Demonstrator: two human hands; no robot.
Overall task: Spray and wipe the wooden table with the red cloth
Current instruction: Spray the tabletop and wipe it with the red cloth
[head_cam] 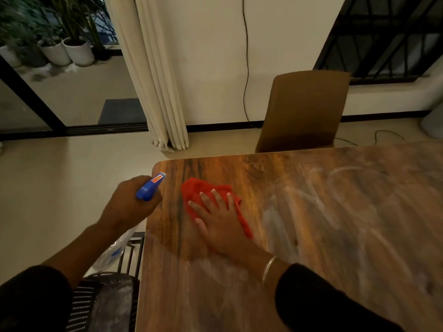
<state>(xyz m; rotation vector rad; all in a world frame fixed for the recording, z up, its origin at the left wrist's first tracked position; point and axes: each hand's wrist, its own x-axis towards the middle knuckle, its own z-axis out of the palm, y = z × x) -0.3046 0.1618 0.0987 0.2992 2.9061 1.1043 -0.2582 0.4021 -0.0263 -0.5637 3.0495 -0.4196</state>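
The wooden table fills the lower right of the head view, with whitish dusty streaks over its right and near parts. A crumpled red cloth lies near the table's far left corner. My right hand presses flat on the cloth, fingers spread. My left hand hangs just off the table's left edge, closed around a spray bottle with a blue head; its clear body hangs below my wrist. The nozzle points toward the table corner.
A brown chair stands at the table's far edge. A dark slatted chair sits by the near left edge. Cream curtains, a glass door and potted plants lie beyond. Cables run along the floor by the wall.
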